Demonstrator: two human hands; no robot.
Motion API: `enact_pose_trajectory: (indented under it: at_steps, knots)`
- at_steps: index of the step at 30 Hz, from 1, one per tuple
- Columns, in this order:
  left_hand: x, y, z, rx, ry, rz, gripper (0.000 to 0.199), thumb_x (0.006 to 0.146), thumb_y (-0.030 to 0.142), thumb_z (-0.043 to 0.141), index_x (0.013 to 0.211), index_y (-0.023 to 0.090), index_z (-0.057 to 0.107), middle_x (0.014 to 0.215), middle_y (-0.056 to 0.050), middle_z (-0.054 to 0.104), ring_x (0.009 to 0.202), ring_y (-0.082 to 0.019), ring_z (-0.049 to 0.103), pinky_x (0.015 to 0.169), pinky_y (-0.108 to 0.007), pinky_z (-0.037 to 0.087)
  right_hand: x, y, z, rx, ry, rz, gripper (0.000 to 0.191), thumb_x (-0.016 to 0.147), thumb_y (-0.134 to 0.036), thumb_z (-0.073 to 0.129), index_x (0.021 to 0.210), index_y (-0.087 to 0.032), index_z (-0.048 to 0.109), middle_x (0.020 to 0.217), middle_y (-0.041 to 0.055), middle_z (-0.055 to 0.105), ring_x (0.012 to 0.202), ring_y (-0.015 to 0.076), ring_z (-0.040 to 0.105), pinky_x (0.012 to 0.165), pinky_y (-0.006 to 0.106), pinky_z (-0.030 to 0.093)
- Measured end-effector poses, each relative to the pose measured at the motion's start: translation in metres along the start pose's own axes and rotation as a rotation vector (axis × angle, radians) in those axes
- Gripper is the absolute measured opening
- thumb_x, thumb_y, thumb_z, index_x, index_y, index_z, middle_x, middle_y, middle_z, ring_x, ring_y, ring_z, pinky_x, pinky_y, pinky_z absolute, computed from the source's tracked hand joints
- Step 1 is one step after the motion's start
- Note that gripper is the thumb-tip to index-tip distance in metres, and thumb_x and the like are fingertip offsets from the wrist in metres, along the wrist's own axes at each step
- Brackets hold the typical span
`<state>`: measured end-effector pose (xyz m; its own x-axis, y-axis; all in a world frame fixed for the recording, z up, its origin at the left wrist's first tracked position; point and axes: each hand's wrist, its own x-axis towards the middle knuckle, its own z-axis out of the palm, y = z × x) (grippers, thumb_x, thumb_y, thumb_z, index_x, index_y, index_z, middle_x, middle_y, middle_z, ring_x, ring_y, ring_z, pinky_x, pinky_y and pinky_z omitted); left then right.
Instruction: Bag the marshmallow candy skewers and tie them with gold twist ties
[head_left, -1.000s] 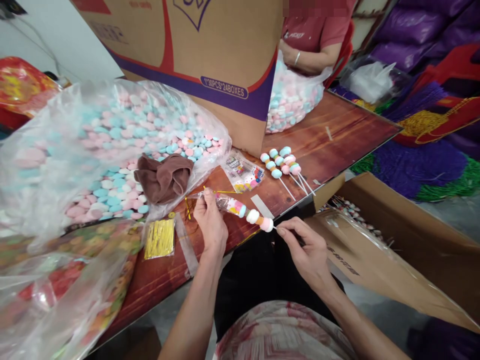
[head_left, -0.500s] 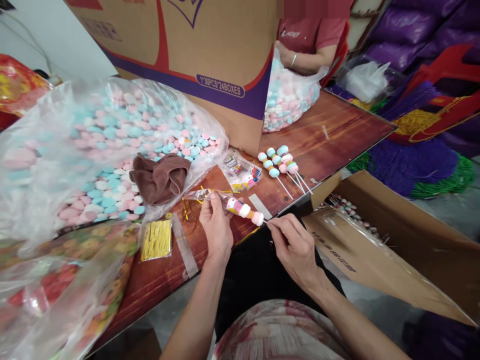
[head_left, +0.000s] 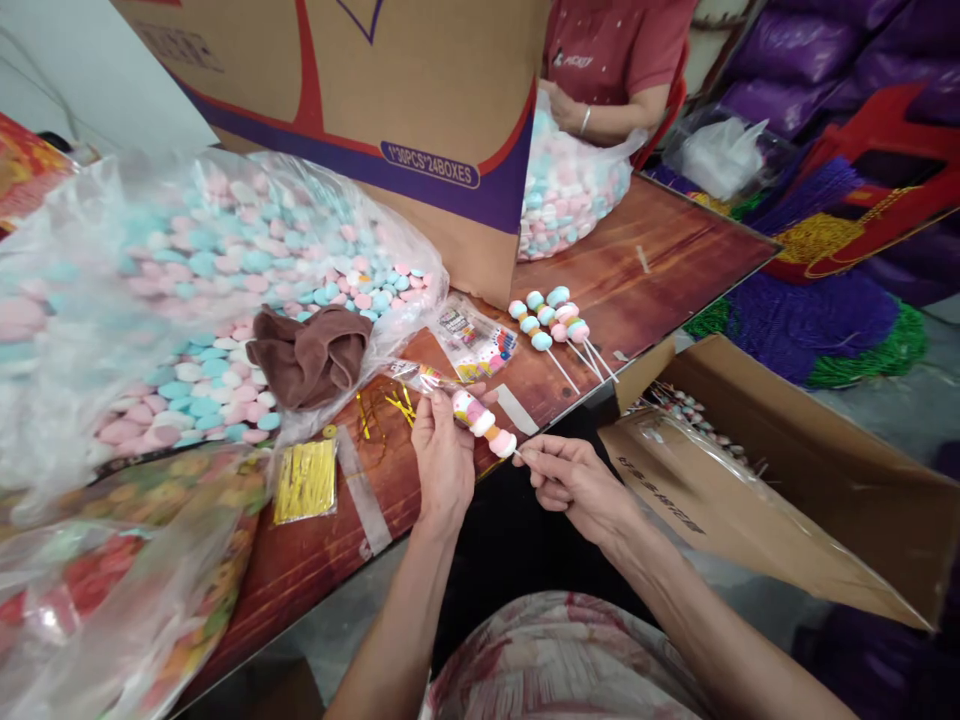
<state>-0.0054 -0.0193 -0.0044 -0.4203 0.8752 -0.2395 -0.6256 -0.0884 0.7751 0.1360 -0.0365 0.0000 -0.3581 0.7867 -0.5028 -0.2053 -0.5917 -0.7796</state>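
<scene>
A marshmallow skewer (head_left: 483, 424), pink, white and orange pieces on a stick, is held between my hands just above the table's front edge. My left hand (head_left: 444, 465) is closed on a small clear printed bag (head_left: 420, 376), its fingers at the skewer's top end. The top pieces seem to lie inside the bag's mouth; how deep is hard to tell. My right hand (head_left: 576, 488) pinches the stick below the lowest marshmallow. Several bare marshmallow skewers (head_left: 551, 318) lie beyond on the table, beside a stack of flat printed bags (head_left: 474, 338).
Yellow twist ties (head_left: 306, 480) lie in a packet on the left, with loose ones (head_left: 402, 406) nearby. A brown cloth (head_left: 309, 356) rests on a big bag of marshmallows (head_left: 225, 240). Behind stands a tall carton (head_left: 420, 90); at right, an open carton (head_left: 810, 470). A person sits opposite.
My left hand has slid along the bag, closer to the marshmallows. The skewer and my right hand have shifted slightly left and down in the view, which has also shifted a little.
</scene>
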Motion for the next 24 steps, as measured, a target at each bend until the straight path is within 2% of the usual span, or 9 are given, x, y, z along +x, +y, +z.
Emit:
enact_pose_trajectory:
  at_steps: [2,3,7,9,11,16,19,24]
  knots:
    - [0.0,0.0,-0.001,0.016,-0.024,-0.007,0.032,0.08,0.049,0.07,0.088,0.019,0.06,0.09,-0.006,0.072,0.082,-0.019,0.072,0.076,-0.029,0.055,0.0,0.001,0.002,-0.081,0.045,-0.077,0.024,0.074,-0.037,0.071,0.074,-0.014,0.065,0.056,-0.0038,0.049,0.041,0.0032,0.022,0.04,0.02,0.012]
    - [0.0,0.001,-0.002,0.019,-0.038,-0.016,0.031,0.08,0.047,0.07,0.089,0.018,0.061,0.089,-0.007,0.072,0.082,-0.019,0.072,0.076,-0.03,0.055,-0.001,0.001,0.003,-0.169,0.082,-0.163,0.022,0.078,-0.037,0.068,0.075,-0.015,0.065,0.057,-0.0032,0.049,0.043,0.0048,0.027,0.04,0.021,0.017]
    - [0.001,0.008,-0.004,0.01,-0.086,-0.075,0.029,0.08,0.043,0.071,0.089,0.016,0.062,0.089,-0.009,0.072,0.085,-0.021,0.072,0.077,-0.033,0.057,-0.006,-0.001,0.004,-0.699,0.212,-0.657,0.019,0.093,-0.027,0.054,0.08,-0.018,0.065,0.072,0.0017,0.057,0.064,0.0128,0.052,0.057,0.025,0.04]
    - [0.002,0.014,-0.005,0.008,-0.082,-0.117,0.03,0.08,0.042,0.072,0.087,0.015,0.062,0.088,-0.011,0.072,0.087,-0.023,0.072,0.078,-0.035,0.057,-0.008,-0.003,0.001,-0.952,0.247,-0.846,0.02,0.096,-0.022,0.049,0.085,-0.019,0.065,0.076,0.0026,0.056,0.066,0.0133,0.052,0.061,0.026,0.04]
    - [0.004,0.018,-0.007,0.024,-0.083,-0.179,0.03,0.079,0.042,0.073,0.086,0.015,0.061,0.087,-0.011,0.072,0.086,-0.024,0.072,0.079,-0.037,0.057,-0.008,-0.006,-0.004,-1.163,0.256,-0.962,0.021,0.098,-0.019,0.046,0.087,-0.019,0.064,0.073,0.0018,0.053,0.062,0.0125,0.049,0.059,0.026,0.037]
    - [0.008,0.024,-0.013,0.088,-0.11,-0.284,0.03,0.079,0.041,0.073,0.085,0.015,0.059,0.089,-0.013,0.074,0.086,-0.025,0.073,0.08,-0.04,0.057,-0.005,-0.015,-0.015,-1.446,0.243,-1.122,0.024,0.099,-0.016,0.043,0.085,-0.017,0.064,0.07,0.0009,0.048,0.058,0.0119,0.044,0.055,0.026,0.034]
    - [0.008,0.023,-0.015,0.113,-0.098,-0.291,0.031,0.08,0.041,0.072,0.087,0.014,0.059,0.091,-0.014,0.074,0.088,-0.027,0.073,0.082,-0.043,0.057,-0.005,-0.016,-0.015,-1.519,0.264,-1.153,0.027,0.099,-0.015,0.041,0.083,-0.017,0.063,0.069,0.001,0.048,0.057,0.0119,0.043,0.056,0.026,0.033]
    - [0.006,0.018,-0.012,0.116,-0.117,-0.275,0.032,0.081,0.043,0.071,0.086,0.014,0.06,0.087,-0.011,0.074,0.089,-0.024,0.073,0.085,-0.04,0.056,-0.005,-0.006,-0.006,-1.556,0.379,-1.188,0.028,0.098,-0.012,0.043,0.078,-0.017,0.061,0.065,0.0004,0.047,0.057,0.0118,0.041,0.058,0.026,0.033]
